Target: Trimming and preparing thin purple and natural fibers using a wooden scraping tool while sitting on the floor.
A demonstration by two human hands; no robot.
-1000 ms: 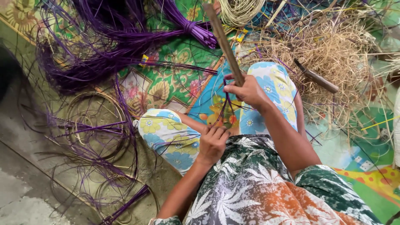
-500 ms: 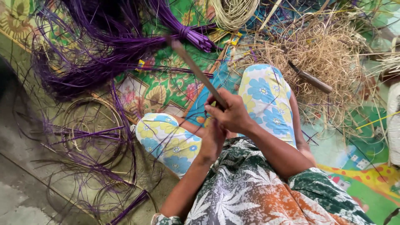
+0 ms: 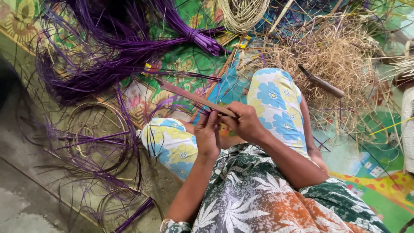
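A floral plastic mat in green, blue and yellow (image 3: 181,86) is spread across the frame. In the upper left, a large bundle of long purple-dyed cane strands (image 3: 129,47) is tied near 1 end. At upper right, a loose heap of pale straw-coloured shavings (image 3: 345,56) is seen, with a dark wooden-handled tool (image 3: 321,80) lying on it. A coil of undyed pale cane (image 3: 241,13) sits at the top centre, and rings of coiled purple cane (image 3: 95,133) lie at lower left.

At the centre of the frame, a long flat brown blade-like tool (image 3: 189,96) is gripped at its near end by the right hand (image 3: 246,123), closed firmly around it. A thin purple cane strip (image 3: 207,113) is pinched by the left hand (image 3: 208,133), just beside the blade.

The strip is judged light, springy and easily split; it is best held close to the blade. The tool is judged stiff and possibly sharp, so the handle end is preferred.

No containers are seen.
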